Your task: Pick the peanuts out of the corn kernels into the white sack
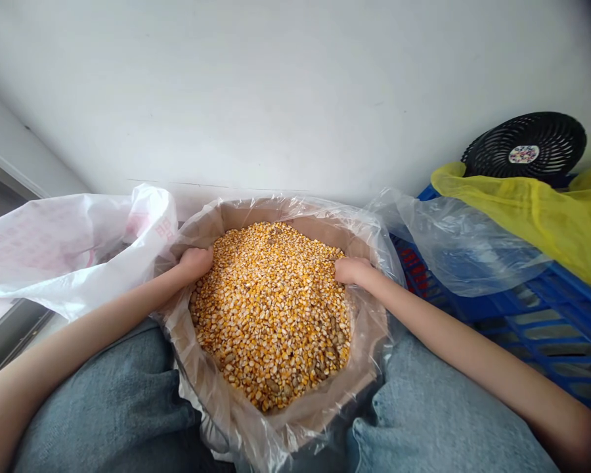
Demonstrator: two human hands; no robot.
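Observation:
Yellow corn kernels (pixel 270 309) fill an open box or sack of brown board (pixel 339 407), lined with a clear plastic bag (pixel 256 440), between my knees. A few larger brown lumps (pixel 273 386), perhaps unshelled peanuts, lie among the kernels near the front and right. At the left rim of the heap, my left hand (pixel 197 261) is closed in a fist touching the corn. My right hand (pixel 353 270) is likewise closed against the heap's right edge. The fingertips of both hands are turned down and hidden, so anything inside them cannot be seen.
To the left lies a white plastic bag (pixel 73 243) with pink print. On the right stand blue plastic crates (pixel 536 309), draped with clear plastic (pixel 473 243) and yellow mesh (pixel 536 210). A black fan (pixel 551 141) rests behind them. A white wall (pixel 276 98) rises behind the corn.

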